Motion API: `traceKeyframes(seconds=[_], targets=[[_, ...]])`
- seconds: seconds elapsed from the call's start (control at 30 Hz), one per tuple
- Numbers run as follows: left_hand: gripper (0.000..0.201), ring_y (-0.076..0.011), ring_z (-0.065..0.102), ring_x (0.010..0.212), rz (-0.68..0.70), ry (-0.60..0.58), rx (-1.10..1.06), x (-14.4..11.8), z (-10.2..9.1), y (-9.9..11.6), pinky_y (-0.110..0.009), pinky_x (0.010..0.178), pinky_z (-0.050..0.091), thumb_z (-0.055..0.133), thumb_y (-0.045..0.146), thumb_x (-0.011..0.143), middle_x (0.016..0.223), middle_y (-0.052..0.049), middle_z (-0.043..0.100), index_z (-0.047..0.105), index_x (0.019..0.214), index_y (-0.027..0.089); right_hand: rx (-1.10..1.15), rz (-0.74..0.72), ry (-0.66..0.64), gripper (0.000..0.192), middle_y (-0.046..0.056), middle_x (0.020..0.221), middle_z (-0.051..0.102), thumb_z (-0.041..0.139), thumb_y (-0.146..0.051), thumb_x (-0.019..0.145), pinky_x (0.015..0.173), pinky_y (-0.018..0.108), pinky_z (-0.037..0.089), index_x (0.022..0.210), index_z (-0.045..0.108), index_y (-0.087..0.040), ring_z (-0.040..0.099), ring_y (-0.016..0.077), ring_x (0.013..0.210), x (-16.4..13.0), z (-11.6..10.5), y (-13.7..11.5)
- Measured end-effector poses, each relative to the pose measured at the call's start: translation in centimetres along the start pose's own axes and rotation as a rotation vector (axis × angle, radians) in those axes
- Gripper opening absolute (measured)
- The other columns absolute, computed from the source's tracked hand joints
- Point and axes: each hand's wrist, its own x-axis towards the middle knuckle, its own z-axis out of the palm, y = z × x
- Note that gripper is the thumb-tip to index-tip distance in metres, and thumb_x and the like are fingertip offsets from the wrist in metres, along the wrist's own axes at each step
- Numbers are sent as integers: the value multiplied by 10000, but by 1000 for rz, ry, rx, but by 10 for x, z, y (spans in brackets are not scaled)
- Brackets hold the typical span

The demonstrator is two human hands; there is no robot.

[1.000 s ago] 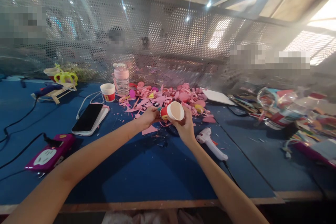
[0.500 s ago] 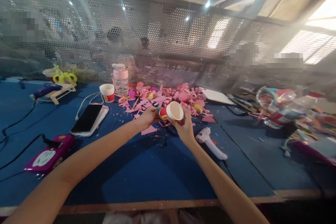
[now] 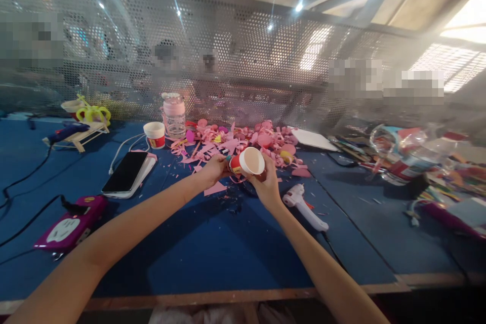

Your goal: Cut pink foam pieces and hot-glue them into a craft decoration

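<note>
A red and white paper cup (image 3: 252, 161) is held tilted above the blue table, its open mouth turned towards me and its inside pale. My right hand (image 3: 267, 183) is closed around the cup's right side and underside. At the cup's base, my left hand (image 3: 215, 170) is closed with the fingertips against it. A small teal bit shows by those fingertips; what it is I cannot tell. Behind the cup lies a heap of pink paper scraps (image 3: 212, 136). A white glue gun (image 3: 306, 207) rests on the table to the right of my right hand.
To the left are a black phone (image 3: 126, 172), a magenta power strip (image 3: 72, 223), more paper cups (image 3: 155, 136) and a blue glue gun (image 3: 68, 130) on a small wooden rack. A pink bottle (image 3: 174, 115) stands behind. Plastic bottles (image 3: 406, 164) and clutter lie right. A perforated metal screen (image 3: 243, 71) closes the back.
The cup has turned very slightly in my hands. Both hands keep almost the same place and hold.
</note>
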Motion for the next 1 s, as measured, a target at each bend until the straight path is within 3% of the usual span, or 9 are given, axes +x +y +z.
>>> traceKeyframes(seconds=[0.13, 0.3, 0.47, 0.7, 0.93, 1.0], targets=[[188, -121, 597, 491, -30, 13, -30, 0, 0, 2, -295, 689, 508, 464, 95, 802, 514, -23, 616, 589, 664, 111, -40, -22, 0, 578, 65, 1137, 490, 705, -308, 627, 849, 334, 455, 1119, 411, -234, 506, 196, 1032, 0, 0, -3], [354, -130, 589, 501, -78, 46, -82, -3, 1, 8, -275, 606, 506, 404, 358, 863, 528, -40, 608, 564, 650, 125, -51, -44, 1, 589, 73, 1156, 481, 700, -301, 635, 854, 335, 452, 1138, 401, -231, 497, 203, 1049, 0, -1, -1], [411, -134, 590, 547, -52, -21, -109, -6, 1, 8, -259, 607, 487, 555, 534, 719, 579, -45, 620, 563, 648, 129, -59, -49, -20, 590, 77, 1152, 465, 694, -306, 641, 813, 326, 477, 1141, 391, -229, 498, 205, 1039, 1, -3, 1], [369, -118, 575, 547, -20, -34, -24, -3, -3, 3, -247, 608, 470, 767, 394, 496, 595, -7, 613, 591, 688, 132, -72, -36, -65, 556, 77, 1105, 491, 699, -289, 634, 803, 336, 483, 1111, 419, -228, 520, 213, 997, 1, 1, 3], [248, -126, 575, 541, -99, 0, -8, 2, -9, 6, -265, 627, 484, 703, 322, 590, 588, -20, 610, 595, 712, 136, 134, 37, -166, 646, 66, 1220, 453, 715, -288, 610, 895, 358, 430, 1164, 385, -256, 452, 214, 1120, 0, 7, 3], [259, -144, 592, 575, -116, 0, -12, 2, -13, 14, -286, 643, 492, 675, 332, 619, 614, -33, 620, 594, 764, 133, 191, 40, -115, 576, 59, 1242, 447, 678, -317, 658, 927, 364, 401, 1159, 399, -259, 447, 199, 1131, -1, 5, -1]])
